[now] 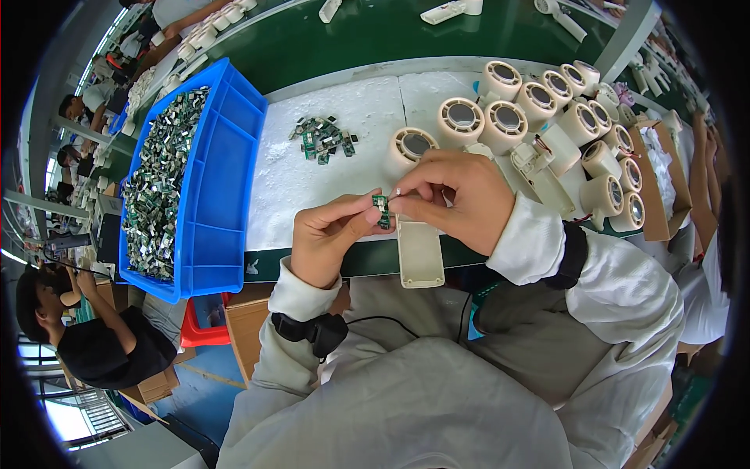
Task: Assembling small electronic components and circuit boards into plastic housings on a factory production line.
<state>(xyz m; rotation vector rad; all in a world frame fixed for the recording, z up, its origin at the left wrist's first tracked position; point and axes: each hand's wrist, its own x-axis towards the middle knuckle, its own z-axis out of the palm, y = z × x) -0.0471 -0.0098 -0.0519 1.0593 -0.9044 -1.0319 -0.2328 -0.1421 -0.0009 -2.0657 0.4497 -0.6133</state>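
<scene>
A small green circuit board is pinched between the fingertips of both hands, standing roughly upright just above the top end of a cream plastic handle shell. The shell is long with rounded corners, lying lengthwise over the near edge of the counter.

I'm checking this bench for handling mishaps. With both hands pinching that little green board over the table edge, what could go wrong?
The small green circuit board is pinched only at fingertips by the left hand and right hand, so it might slip into the lap. The cream housing overhangs the table edge and could be knocked off.
</scene>
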